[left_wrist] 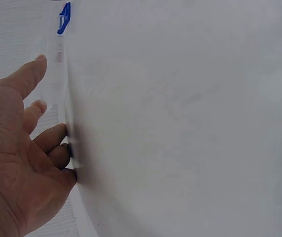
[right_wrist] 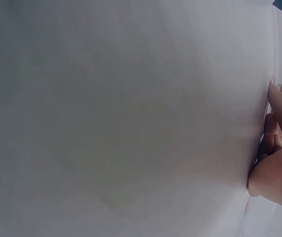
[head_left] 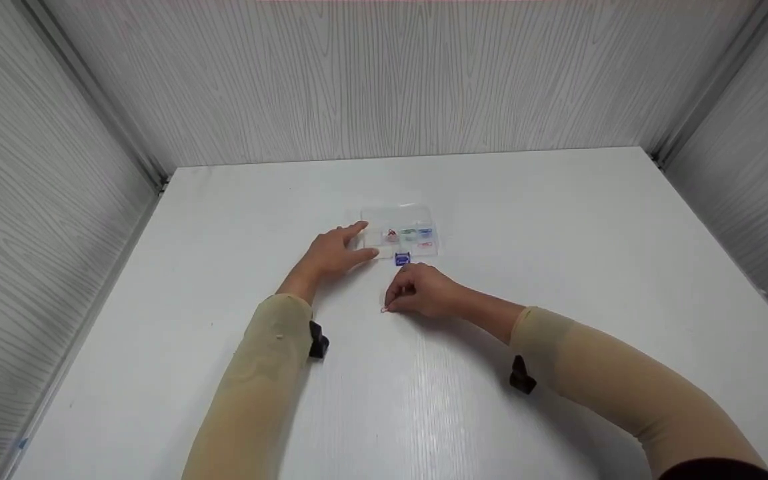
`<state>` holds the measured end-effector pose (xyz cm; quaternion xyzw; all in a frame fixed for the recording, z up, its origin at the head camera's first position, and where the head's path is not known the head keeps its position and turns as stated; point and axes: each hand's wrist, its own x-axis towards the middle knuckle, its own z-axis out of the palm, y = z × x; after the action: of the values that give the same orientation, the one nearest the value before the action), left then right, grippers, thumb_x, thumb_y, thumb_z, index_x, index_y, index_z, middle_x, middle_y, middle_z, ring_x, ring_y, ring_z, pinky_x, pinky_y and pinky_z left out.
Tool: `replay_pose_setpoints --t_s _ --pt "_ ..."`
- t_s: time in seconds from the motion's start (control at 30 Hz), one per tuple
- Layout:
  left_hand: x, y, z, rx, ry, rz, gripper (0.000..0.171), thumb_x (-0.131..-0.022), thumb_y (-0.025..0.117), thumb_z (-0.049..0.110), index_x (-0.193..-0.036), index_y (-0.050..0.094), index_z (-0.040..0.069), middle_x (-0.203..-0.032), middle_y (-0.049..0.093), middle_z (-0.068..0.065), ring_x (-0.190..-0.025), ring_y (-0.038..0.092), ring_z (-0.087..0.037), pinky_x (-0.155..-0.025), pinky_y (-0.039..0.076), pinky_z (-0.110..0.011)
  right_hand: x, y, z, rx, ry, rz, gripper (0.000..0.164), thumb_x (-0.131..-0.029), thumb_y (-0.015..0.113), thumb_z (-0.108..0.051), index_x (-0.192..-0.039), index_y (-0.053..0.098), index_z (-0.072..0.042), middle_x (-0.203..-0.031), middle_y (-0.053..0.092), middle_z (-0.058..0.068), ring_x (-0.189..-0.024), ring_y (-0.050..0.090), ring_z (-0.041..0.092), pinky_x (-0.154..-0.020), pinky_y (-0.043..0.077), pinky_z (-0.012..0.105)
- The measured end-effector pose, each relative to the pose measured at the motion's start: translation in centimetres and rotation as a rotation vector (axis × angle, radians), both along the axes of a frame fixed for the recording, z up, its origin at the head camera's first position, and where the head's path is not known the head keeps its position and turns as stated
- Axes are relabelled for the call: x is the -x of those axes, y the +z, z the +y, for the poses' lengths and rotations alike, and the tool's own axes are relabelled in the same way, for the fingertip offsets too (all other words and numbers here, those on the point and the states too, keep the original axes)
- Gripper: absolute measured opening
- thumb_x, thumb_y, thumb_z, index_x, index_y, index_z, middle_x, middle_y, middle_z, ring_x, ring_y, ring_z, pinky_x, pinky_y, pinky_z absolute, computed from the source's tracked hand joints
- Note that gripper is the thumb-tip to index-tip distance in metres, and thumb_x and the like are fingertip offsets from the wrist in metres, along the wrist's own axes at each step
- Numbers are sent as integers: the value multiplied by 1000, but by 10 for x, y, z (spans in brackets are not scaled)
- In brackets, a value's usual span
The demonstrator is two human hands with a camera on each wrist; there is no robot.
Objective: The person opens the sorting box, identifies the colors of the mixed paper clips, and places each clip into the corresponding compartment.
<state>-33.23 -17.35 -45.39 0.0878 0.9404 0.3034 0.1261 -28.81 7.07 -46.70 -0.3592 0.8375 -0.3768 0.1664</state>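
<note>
A clear plastic box (head_left: 394, 215) with compartments lies open on the white table. Small red (head_left: 392, 235), green (head_left: 409, 232) and blue pieces (head_left: 426, 232) sit inside it; they look like paper clips. At its front edge is a blue latch (head_left: 403, 259), also visible in the left wrist view. My left hand (head_left: 334, 252) is at the box's left end, thumb and forefinger spread along it. Nearer to me, my right hand (head_left: 421, 291) pinches a small pinkish looped piece (head_left: 384, 309), probably a paper clip, at the tabletop. The fingers hide most of it.
The white tabletop (head_left: 237, 220) reaches a grey wood-grain wall (head_left: 384, 80) at the back, with similar panels at left (head_left: 31, 220) and right (head_left: 751, 167). Black wrist cameras (head_left: 318, 340) hang beside both beige sleeves (head_left: 257, 380).
</note>
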Motion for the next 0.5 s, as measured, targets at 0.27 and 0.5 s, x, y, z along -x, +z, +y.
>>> replay_pose_setpoints --t_s 0.27,0.5 --pt "1 -1 -1 -5 2 -14 79 -101 64 55 -168 35 26 -171 34 -12 -160 23 -35 -129 19 -53 1 6 5 9 -83 -102 6 -100 77 -17 -97 82 -16 -89 71 -6 -85 57 12 -76 47 27" --pt "4 -2 -1 0 -11 -25 80 -101 63 56 -169 33 26 -172 32 -13 -160 22 -37 -129 18 -53 18 29 25 61 -288 -35 9 -101 75 -17 -102 81 -12 -103 71 1 -98 59 19 -82 49 33"
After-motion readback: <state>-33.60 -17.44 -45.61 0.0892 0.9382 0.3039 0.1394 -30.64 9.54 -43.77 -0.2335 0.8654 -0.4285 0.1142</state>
